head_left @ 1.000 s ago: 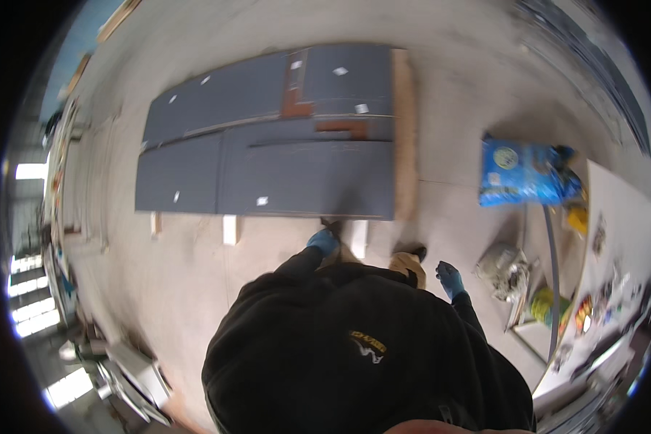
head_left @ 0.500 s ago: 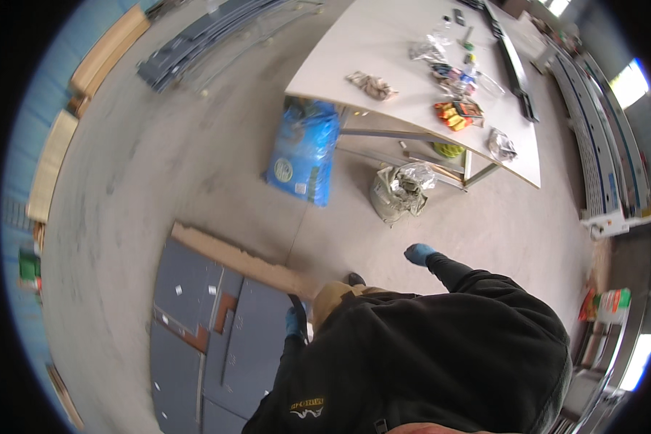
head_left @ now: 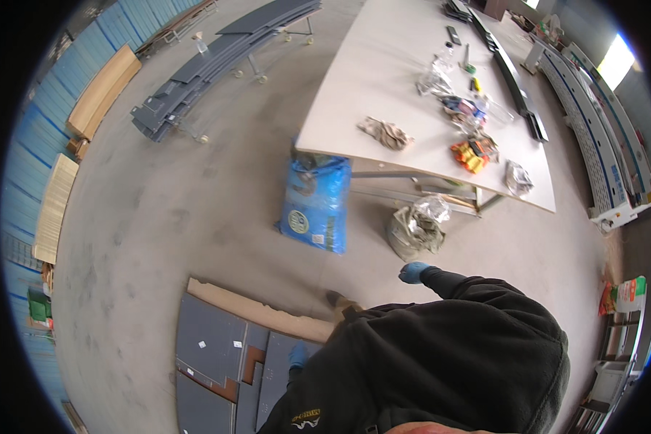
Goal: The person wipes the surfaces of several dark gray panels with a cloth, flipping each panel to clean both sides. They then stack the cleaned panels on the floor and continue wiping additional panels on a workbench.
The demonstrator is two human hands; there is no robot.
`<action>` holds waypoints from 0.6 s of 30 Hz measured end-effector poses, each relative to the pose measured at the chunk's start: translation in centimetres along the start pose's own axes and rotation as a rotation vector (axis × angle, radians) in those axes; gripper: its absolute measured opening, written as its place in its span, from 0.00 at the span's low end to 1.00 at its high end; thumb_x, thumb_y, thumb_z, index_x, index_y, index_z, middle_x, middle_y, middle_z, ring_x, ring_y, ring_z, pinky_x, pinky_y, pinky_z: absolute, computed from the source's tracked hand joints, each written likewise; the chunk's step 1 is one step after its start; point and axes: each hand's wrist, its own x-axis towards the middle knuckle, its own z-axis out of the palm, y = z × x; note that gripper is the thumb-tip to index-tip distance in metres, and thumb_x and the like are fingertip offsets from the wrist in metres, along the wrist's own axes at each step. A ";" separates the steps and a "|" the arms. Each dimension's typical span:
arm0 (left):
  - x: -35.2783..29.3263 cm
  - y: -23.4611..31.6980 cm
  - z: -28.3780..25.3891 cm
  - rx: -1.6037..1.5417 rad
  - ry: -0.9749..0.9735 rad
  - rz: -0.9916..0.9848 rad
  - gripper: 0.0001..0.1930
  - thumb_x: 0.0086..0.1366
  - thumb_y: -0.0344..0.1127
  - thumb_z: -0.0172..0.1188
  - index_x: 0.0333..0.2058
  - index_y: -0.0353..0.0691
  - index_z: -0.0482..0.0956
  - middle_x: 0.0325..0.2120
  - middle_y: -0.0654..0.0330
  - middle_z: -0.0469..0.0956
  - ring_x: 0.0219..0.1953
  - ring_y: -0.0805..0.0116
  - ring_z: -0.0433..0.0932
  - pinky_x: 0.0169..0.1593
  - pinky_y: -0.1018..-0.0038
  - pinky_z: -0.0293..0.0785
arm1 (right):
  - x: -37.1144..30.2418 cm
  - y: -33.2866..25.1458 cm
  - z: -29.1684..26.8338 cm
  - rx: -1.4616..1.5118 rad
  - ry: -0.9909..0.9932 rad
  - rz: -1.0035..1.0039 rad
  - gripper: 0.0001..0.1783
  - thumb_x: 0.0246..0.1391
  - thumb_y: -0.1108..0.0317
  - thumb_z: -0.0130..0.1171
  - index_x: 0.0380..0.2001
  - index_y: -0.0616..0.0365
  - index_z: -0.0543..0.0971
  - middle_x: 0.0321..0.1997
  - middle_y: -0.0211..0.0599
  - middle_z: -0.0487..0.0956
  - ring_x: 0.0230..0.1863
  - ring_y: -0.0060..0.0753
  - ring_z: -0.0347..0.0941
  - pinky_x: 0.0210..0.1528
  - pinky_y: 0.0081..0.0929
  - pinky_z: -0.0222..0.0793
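My right hand [head_left: 412, 273], in a blue glove, hangs out over the floor just below a crumpled light sack [head_left: 417, 233]. Its fingers look loosely curled, and nothing shows in them. Low beside my body, my left hand [head_left: 298, 354], also blue-gloved, is over the stack of dark grey panels [head_left: 208, 340]. That hand is small and blurred, so its fingers cannot be made out. Brown strips show between the panels, and a torn cardboard edge [head_left: 257, 309] runs along the stack's far side. One of my shoes [head_left: 334, 297] shows beyond that edge.
A large white table [head_left: 354, 94] holds a rag [head_left: 387, 133], orange gloves [head_left: 470, 155], plastic wrap and long black profiles [head_left: 510, 69]. A full blue bag [head_left: 315, 206] stands under its corner. More grey panels lie on a wheeled rack [head_left: 195, 79]. Long machinery [head_left: 582, 123] stands right.
The table, bag and panels sit lower in the picture as my view shifts. A dark strip that showed beside my left hand is no longer visible. My right hand remains out over the floor.
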 end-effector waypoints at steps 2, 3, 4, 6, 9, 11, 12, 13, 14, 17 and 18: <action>2.7 0.3 -3.8 -0.336 0.066 -0.136 0.14 0.65 0.40 0.64 0.45 0.40 0.79 0.45 0.43 0.83 0.48 0.39 0.82 0.48 0.49 0.80 | 3.3 -1.8 -2.4 -0.050 0.074 -0.016 0.28 0.66 0.47 0.47 0.52 0.54 0.86 0.59 0.49 0.83 0.62 0.55 0.77 0.66 0.48 0.70; 4.0 0.5 -5.7 -0.494 0.093 -0.175 0.13 0.65 0.40 0.64 0.45 0.40 0.79 0.45 0.44 0.83 0.47 0.40 0.83 0.48 0.49 0.80 | 4.4 -2.8 -3.2 -0.101 0.067 0.042 0.28 0.65 0.47 0.47 0.49 0.54 0.87 0.56 0.50 0.84 0.60 0.56 0.79 0.64 0.49 0.72; 5.1 0.7 -7.5 -0.632 0.114 -0.204 0.13 0.66 0.40 0.64 0.45 0.41 0.78 0.44 0.45 0.83 0.47 0.41 0.83 0.48 0.49 0.80 | 5.8 -4.1 -4.4 -0.103 0.056 -0.005 0.28 0.65 0.47 0.47 0.47 0.54 0.88 0.54 0.50 0.85 0.58 0.58 0.79 0.62 0.49 0.73; 7.4 1.1 -11.6 -0.816 0.106 -0.273 0.12 0.67 0.40 0.63 0.44 0.41 0.78 0.44 0.46 0.83 0.46 0.42 0.83 0.47 0.49 0.80 | 7.6 -7.2 -6.8 -0.016 0.150 -0.094 0.28 0.65 0.45 0.48 0.48 0.54 0.86 0.53 0.50 0.85 0.56 0.57 0.80 0.62 0.49 0.73; 10.9 2.0 -17.2 -0.905 0.036 -0.235 0.09 0.69 0.43 0.60 0.37 0.45 0.76 0.34 0.58 0.77 0.35 0.57 0.77 0.37 0.57 0.73 | 8.4 -11.6 -10.5 0.291 0.247 -0.080 0.29 0.65 0.45 0.52 0.57 0.53 0.84 0.58 0.48 0.84 0.60 0.54 0.79 0.65 0.44 0.73; 13.2 2.6 -20.7 -1.187 -0.124 -0.203 0.10 0.71 0.45 0.59 0.32 0.49 0.74 0.28 0.66 0.73 0.28 0.68 0.72 0.30 0.63 0.69 | 8.5 -13.2 -13.5 0.283 0.382 -0.110 0.22 0.65 0.47 0.53 0.48 0.48 0.87 0.46 0.50 0.86 0.51 0.57 0.82 0.54 0.49 0.76; 14.5 2.9 -22.5 -1.242 -0.190 -0.278 0.12 0.72 0.47 0.58 0.30 0.50 0.74 0.24 0.70 0.71 0.25 0.73 0.70 0.27 0.66 0.67 | 8.5 -13.2 -15.1 0.296 0.456 -0.069 0.22 0.64 0.47 0.52 0.45 0.45 0.88 0.48 0.45 0.87 0.52 0.56 0.82 0.58 0.47 0.75; 15.5 3.7 -23.3 -1.254 -0.116 -0.264 0.12 0.72 0.46 0.58 0.29 0.52 0.73 0.23 0.70 0.69 0.24 0.74 0.68 0.26 0.67 0.64 | 8.7 -12.4 -16.8 0.306 0.543 -0.070 0.19 0.61 0.50 0.54 0.42 0.45 0.88 0.46 0.47 0.86 0.51 0.56 0.82 0.55 0.49 0.77; 16.5 4.4 -24.1 -1.219 -0.016 -0.329 0.13 0.72 0.45 0.58 0.27 0.54 0.72 0.21 0.71 0.66 0.23 0.76 0.65 0.25 0.69 0.62 | 8.9 -10.9 -18.5 0.388 0.634 -0.003 0.17 0.60 0.53 0.56 0.41 0.46 0.88 0.44 0.50 0.85 0.48 0.58 0.82 0.53 0.49 0.77; 19.2 6.9 -27.1 -0.886 -0.006 -0.014 0.11 0.71 0.45 0.59 0.30 0.48 0.78 0.26 0.70 0.72 0.28 0.76 0.69 0.30 0.70 0.66 | 9.6 -3.3 -22.2 0.434 0.995 0.249 0.13 0.57 0.64 0.58 0.43 0.53 0.84 0.41 0.51 0.86 0.43 0.60 0.83 0.47 0.51 0.77; 19.7 8.4 -27.5 -0.608 0.103 0.180 0.11 0.71 0.45 0.59 0.32 0.45 0.80 0.29 0.69 0.75 0.30 0.75 0.70 0.33 0.70 0.69 | 9.6 0.1 -23.3 0.419 1.053 0.289 0.14 0.56 0.66 0.58 0.44 0.54 0.84 0.42 0.51 0.85 0.45 0.59 0.82 0.48 0.52 0.76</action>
